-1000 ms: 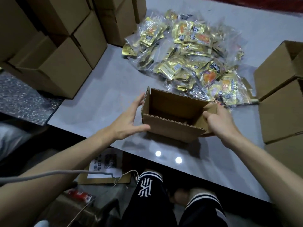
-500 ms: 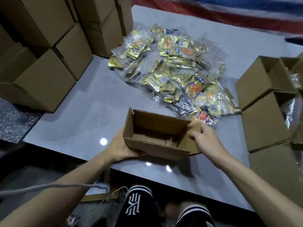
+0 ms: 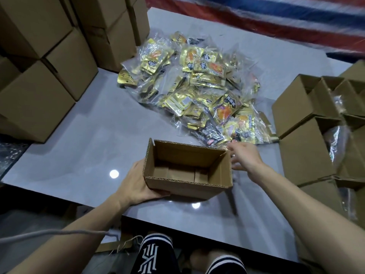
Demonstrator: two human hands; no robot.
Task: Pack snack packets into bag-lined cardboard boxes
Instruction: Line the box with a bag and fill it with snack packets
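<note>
Nearest me, my left hand [image 3: 136, 184] grips the near-left corner of the open cardboard box [image 3: 177, 186], thumb along its near wall, the other fingers hidden behind its left end. The box sits on the table [image 3: 79, 155], long axis left to right, with no liner or packets showing inside. My right hand [image 3: 245, 157] is just beside its right end, fingers loose, apart and blurred, holding nothing. The pile of snack packets [image 3: 197, 91] lies just beyond those fingers, so the right hand is the nearer of the 2.

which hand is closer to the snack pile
Right. The right hand is at the right end of the box, just short of the snack pile; the left hand grips its left end, farther back.
</note>
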